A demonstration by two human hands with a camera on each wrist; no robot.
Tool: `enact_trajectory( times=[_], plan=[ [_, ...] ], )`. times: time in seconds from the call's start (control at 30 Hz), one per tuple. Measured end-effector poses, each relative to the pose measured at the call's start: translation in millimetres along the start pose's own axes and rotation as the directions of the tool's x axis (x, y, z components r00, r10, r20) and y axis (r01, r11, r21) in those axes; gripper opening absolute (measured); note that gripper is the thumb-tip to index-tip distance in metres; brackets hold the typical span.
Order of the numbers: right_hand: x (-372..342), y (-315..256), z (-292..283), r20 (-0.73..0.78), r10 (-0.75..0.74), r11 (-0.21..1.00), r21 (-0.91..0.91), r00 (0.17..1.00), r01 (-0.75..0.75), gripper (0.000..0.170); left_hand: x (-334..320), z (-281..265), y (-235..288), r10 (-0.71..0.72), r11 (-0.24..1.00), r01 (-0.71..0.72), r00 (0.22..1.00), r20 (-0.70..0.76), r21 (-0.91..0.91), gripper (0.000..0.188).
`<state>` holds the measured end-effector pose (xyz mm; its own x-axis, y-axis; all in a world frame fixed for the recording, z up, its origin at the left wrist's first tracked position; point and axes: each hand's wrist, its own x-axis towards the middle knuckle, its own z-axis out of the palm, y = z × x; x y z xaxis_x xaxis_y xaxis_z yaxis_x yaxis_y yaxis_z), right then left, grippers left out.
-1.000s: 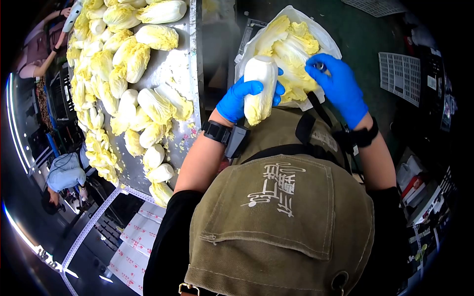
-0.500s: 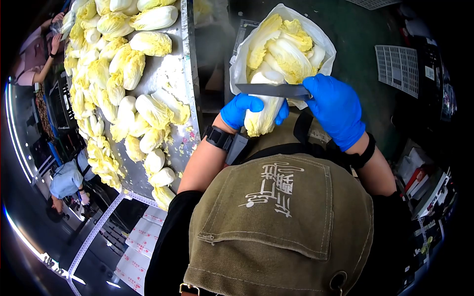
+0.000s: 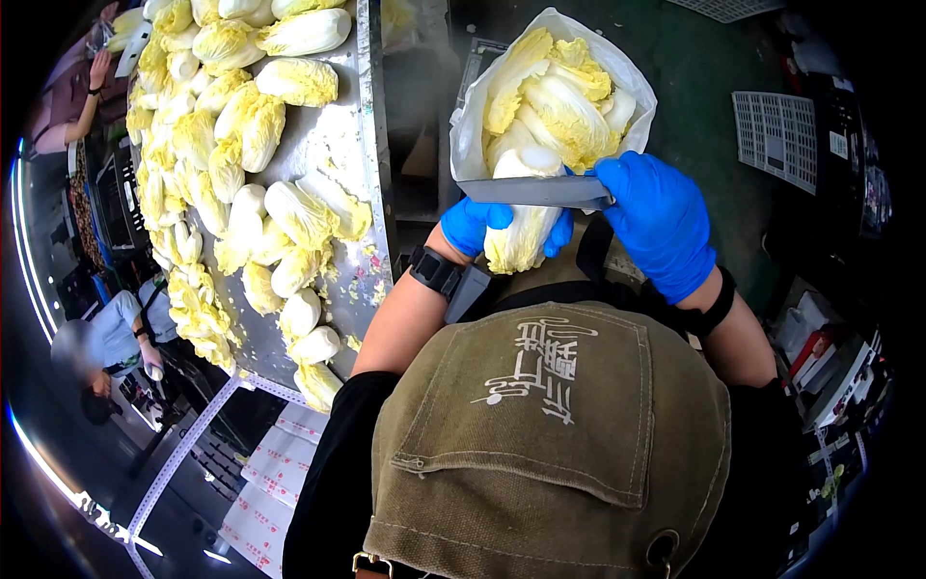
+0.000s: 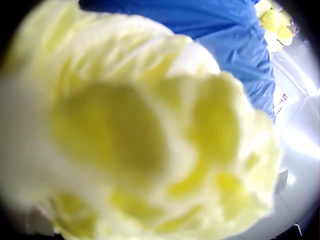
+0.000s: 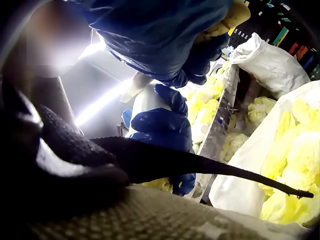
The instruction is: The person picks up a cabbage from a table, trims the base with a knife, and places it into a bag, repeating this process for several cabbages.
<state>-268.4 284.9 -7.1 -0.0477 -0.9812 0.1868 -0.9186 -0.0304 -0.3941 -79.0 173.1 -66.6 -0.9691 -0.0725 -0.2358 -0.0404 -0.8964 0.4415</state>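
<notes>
In the head view my blue-gloved left hand (image 3: 471, 225) grips a napa cabbage (image 3: 521, 239), its white base pointing away and its yellow leafy end towards my apron. My right hand (image 3: 663, 224), also blue-gloved, holds a knife (image 3: 521, 192) by the handle. The wide grey blade lies crosswise over the cabbage near its white base and hides part of it. Yellow leaves of the cabbage (image 4: 215, 150) fill the left wrist view close up. From the right wrist, my left hand's curled fingers (image 5: 162, 127) wrap the cabbage below the right hand (image 5: 155, 45).
Just beyond the hands stands a white bag (image 3: 632, 72) holding cabbage leaves (image 3: 559, 106). To the left, a metal table (image 3: 333, 145) carries many napa cabbages (image 3: 299, 82). A grey crate (image 3: 775, 140) is at right, printed boxes (image 3: 275, 463) lower left. People work across the table.
The right hand has come in from beside the bag and brought the knife across the cabbage. The left hand has lowered the cabbage slightly towards the apron; the blade has dropped a little since half a second ago.
</notes>
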Motion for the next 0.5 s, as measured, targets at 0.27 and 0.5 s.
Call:
enact_trajectory(
  times=[0.27, 0.5],
  plan=[
    [-5.3, 17.0, 6.9, 0.041, 0.188, 0.979, 0.071, 0.981, -0.190, 0.014, -2.7, 14.0, 2.0, -0.121, 0.992, 0.126, 0.983, 0.134, -0.026, 0.081],
    [-4.9, 38.2, 6.8, 0.055, 0.495, 0.820, 0.301, 0.867, -0.487, 0.018, 5.5, 2.7, 16.3, 0.064, 0.998, -0.064, 0.998, 0.024, -0.009, 0.081]
  ],
)
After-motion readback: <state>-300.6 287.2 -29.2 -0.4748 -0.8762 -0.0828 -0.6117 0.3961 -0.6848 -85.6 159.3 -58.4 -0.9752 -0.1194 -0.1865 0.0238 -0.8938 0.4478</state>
